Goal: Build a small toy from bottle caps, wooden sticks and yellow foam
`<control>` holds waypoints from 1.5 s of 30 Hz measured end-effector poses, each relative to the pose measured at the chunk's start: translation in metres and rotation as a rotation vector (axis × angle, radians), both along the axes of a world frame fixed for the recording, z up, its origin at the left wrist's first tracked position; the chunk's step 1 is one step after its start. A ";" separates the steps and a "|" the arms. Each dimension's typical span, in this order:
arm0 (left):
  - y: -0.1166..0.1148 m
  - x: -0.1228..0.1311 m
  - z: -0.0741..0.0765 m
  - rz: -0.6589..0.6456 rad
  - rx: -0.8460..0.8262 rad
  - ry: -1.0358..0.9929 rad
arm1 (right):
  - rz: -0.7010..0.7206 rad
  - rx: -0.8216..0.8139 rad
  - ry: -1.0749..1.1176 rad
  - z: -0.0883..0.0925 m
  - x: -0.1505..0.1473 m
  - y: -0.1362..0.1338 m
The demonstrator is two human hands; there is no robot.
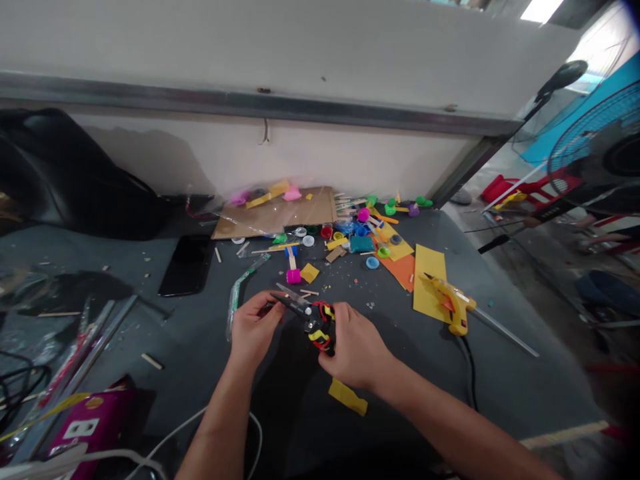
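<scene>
My right hand (pixel 357 347) is wrapped round the handles of black snips (pixel 316 321) with red and yellow trim. Their blades point up and left, slightly apart, toward my left hand (pixel 256 327). The left fingers are pinched together at the blade tips; what they hold is too small to make out. Beyond the blades lies a small piece with a magenta cap (pixel 293 275) and a blue cap joined by a stick. A yellow paper square (pixel 310 273) is beside it. Below my right hand rests a folded yellow strip (pixel 349 397).
A yellow glue gun (pixel 453 303) lies on yellow card (pixel 425 260) at right, its cord running toward me. Bottle caps (pixel 373 263), sticks and cardboard (pixel 300 212) crowd the back. A phone (pixel 186 265), black bag (pixel 75 177) and purple power box (pixel 93 427) are at left.
</scene>
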State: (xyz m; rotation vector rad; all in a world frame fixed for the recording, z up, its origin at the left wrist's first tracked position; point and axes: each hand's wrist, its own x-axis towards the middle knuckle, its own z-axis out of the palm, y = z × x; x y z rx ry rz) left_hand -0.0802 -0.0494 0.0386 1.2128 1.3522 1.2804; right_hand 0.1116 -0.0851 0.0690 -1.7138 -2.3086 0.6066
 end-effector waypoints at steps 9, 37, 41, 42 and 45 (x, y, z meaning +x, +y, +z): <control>-0.002 0.001 0.004 -0.021 -0.023 -0.016 | 0.015 0.062 -0.072 0.000 0.002 0.001; 0.000 0.003 0.005 -0.011 0.063 0.178 | -0.036 -0.164 0.149 0.005 -0.005 -0.004; 0.000 0.002 0.003 -0.005 0.036 0.143 | -0.018 -0.138 0.133 0.006 -0.007 -0.004; 0.000 0.002 0.003 -0.004 0.037 0.131 | -0.014 -0.128 0.124 0.006 -0.008 -0.004; -0.001 0.002 0.005 -0.012 0.049 0.105 | 0.002 -0.112 0.095 0.004 -0.008 -0.005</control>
